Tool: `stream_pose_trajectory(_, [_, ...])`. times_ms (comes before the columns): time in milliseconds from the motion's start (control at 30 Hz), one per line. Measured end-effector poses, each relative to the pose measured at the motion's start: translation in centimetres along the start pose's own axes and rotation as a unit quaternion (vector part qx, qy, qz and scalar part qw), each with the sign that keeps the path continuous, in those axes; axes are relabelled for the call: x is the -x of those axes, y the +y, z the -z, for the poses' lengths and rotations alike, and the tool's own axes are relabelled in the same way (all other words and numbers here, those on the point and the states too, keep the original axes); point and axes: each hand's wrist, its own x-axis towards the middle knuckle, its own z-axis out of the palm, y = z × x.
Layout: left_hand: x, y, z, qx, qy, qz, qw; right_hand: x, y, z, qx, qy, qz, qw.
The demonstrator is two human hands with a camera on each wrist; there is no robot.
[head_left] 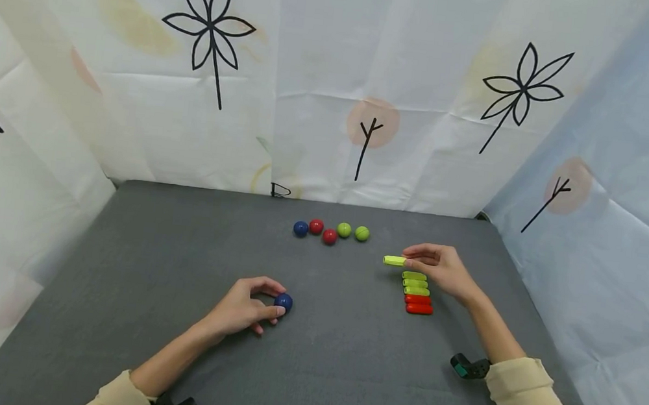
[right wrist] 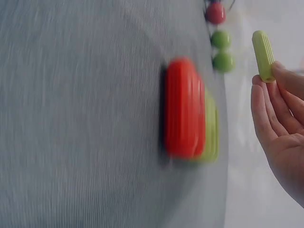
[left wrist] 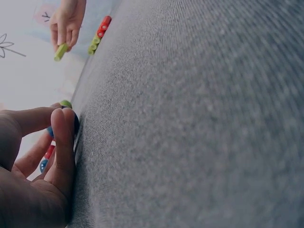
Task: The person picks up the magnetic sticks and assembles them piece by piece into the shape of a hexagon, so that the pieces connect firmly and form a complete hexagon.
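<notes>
My left hand point(head_left: 247, 306) pinches a dark blue ball point(head_left: 283, 301) low over the grey cloth, left of centre. In the left wrist view, fingers cover most of that ball. My right hand point(head_left: 438, 269) holds a ridged yellow-green cylinder point(head_left: 394, 260) by one end, raised above the table. Just below it lies a column of similar pieces: several yellow-green cylinders point(head_left: 415, 283) at the far end and two red cylinders point(head_left: 418, 309) at the near end. The right wrist view shows the held cylinder point(right wrist: 263, 56) between thumb and fingers, well apart from the red one point(right wrist: 183, 109).
Toward the back of the grey table point(head_left: 180, 234) a loose row of balls runs left to right: a blue ball point(head_left: 301, 229), two red balls point(head_left: 330, 236) and two green balls point(head_left: 362, 233). White printed curtains point(head_left: 326, 66) stand at the back and both sides.
</notes>
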Motion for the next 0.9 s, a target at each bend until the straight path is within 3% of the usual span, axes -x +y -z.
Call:
stream_pose_trajectory(500, [0.1,0.0,-0.7,-0.015,0.028,0.015,0.9994,-0.7,-4.2,-7.1,-0.047,-0.072,0.052,0.9950])
stream_pose_trajectory(633, [0.0,-0.1,-0.9,-0.019,0.040,0.023,0.9987,-1.1,-4.9,-8.9,-0.061,-0.090,0.048,0.9929])
stream_pose_trajectory(900, [0.2,-0.2,-1.0,-0.014,0.043,0.010,0.9989,-1.8,-5.9,-12.2,-0.073,-0.133,0.059,0.9866])
